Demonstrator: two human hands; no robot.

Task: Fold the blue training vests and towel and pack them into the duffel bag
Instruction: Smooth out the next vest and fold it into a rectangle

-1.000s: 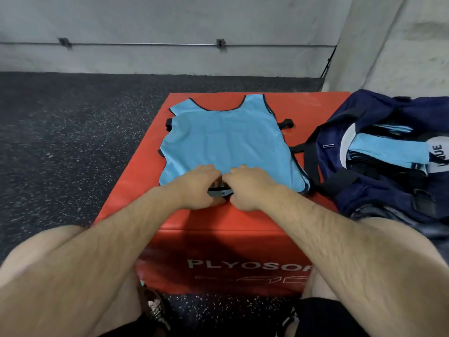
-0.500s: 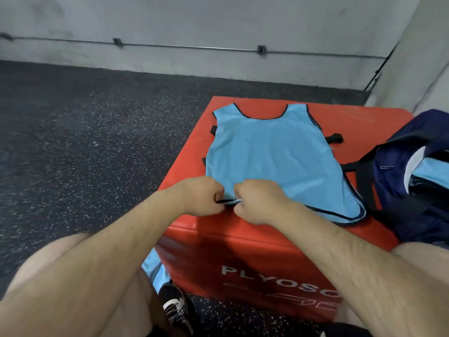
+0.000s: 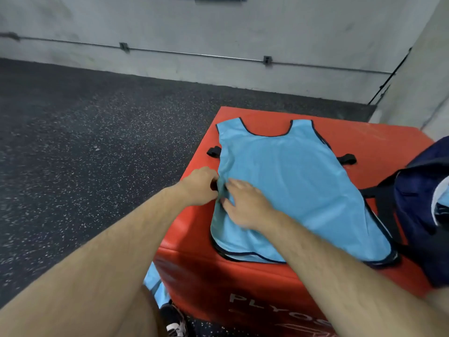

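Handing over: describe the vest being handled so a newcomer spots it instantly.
Find the red box by the grey wall. Spread flat on top, beside a navy bag, lies a light blue vest with dark trim, neckline toward the wall. Unlike the blue cloth at the box's foot, it has the left hand and right hand at its left edge.

Red plyo box (image 3: 388,142), blue vest (image 3: 291,178) flat on top, navy duffel bag (image 3: 418,203) beside it.
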